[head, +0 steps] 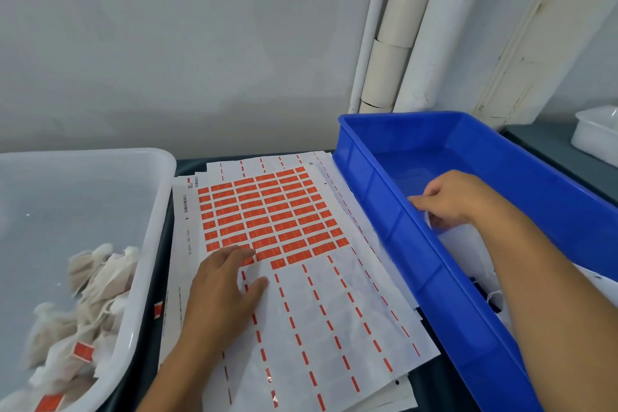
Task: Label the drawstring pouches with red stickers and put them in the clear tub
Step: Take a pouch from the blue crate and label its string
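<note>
So the left hand is lying flat with fingers spread on the sticker sheet, probably pinning it so a red sticker peels clean. Over at 3 o'clock the right hand is reaching into the blue bin, fingers curling around a white pouch. Labelled pouches are sitting in the clear tub at 9 o'clock. The bin wall is crowding the sheet on the bench.

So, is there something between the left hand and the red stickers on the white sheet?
No, nothing visible. The left hand already lies on the white sticker sheet, its fingertips at the lowest rows of red rectangular stickers. The right hand is away, inside the blue plastic tray.
</note>
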Motion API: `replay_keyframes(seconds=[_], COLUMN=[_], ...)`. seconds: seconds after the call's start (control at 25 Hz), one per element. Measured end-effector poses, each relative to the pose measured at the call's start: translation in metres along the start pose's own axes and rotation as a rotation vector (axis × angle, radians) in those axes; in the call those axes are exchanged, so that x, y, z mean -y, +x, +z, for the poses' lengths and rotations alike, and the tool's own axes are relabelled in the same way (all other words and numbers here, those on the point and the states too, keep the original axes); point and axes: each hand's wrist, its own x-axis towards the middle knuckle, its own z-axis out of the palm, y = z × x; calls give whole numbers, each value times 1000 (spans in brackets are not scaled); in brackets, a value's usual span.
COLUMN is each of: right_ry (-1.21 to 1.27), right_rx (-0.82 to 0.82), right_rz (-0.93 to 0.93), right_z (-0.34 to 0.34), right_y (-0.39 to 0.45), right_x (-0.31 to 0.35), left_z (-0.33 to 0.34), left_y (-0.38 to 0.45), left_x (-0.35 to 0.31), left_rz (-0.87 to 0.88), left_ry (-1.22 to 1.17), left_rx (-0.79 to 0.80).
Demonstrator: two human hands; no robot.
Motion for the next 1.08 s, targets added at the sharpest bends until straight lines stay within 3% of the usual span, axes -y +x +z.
replay_keyframes(seconds=[0.08, 0.2, 0.28, 0.36, 0.56, 0.8, 0.92, 1.0, 1.08], right_ry=[-148, 44, 177, 151, 172, 75, -26, -155, -17], right_rx=[-202, -478, -558, -480, -69, -122, 120, 162, 197], right_rz=[-71, -263, -336, -278, -69, 77, -10, -131, -101], right_z=[-14, -26, -30, -29, -4, 10, 18, 28, 38], right_y=[-5, -14, -17, -11, 20, 65, 74, 81, 86], right_x=[16, 42, 56, 59, 44, 10, 1, 1, 10], left_z=[-1, -2, -3, -2, 0, 2, 2, 4, 4], left_y=[0, 0, 0, 0, 2, 2, 2, 2, 2], left_x=[0, -1, 0, 0, 1, 2, 2, 3, 4], left_rz=[-3, -4, -10, -15, -23, -36, -37, -33, -32], left_ry=[-19, -62, -88, -94, -77, -58, -40, -23, -19], left_rx=[2, -14, -33, -45, -36, -21, -18, -17, -14])
